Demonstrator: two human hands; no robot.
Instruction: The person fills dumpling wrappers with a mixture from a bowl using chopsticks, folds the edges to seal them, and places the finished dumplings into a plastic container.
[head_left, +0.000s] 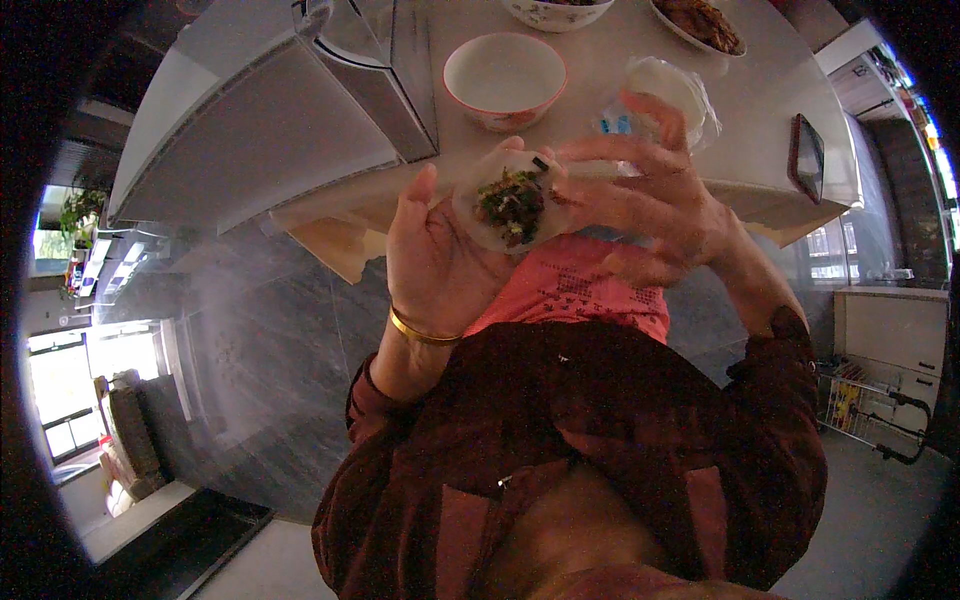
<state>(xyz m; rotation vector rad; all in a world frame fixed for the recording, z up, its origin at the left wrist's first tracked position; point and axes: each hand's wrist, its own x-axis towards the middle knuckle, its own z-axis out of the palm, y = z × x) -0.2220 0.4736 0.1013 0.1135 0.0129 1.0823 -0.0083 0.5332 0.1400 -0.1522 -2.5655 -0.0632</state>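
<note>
On the palm and fingers of my left hand (442, 255) lies a thin, round, pale dough wrapper (469, 225). Chopped green and brownish filling (514, 206) is heaped in its middle, with one dark green piece near the far edge. My right hand (652, 195) is blurred, its fingers spread beside the wrapper's right edge; whether a fingertip touches the dough cannot be made out. Beyond the hands stands a white bowl (504, 75) with a red rim, nothing visible inside. Partly behind my right hand is a clear plastic bag (705, 124) around pale round sheets, probably more wrappers.
At the table's (442, 169) far side are a patterned bowl (559, 13) of dark food and a plate (742, 51) of browned food. A phone (806, 159) lies near the right edge. A large pale panel (285, 112) stands at left. A wire cart (862, 405) is far right.
</note>
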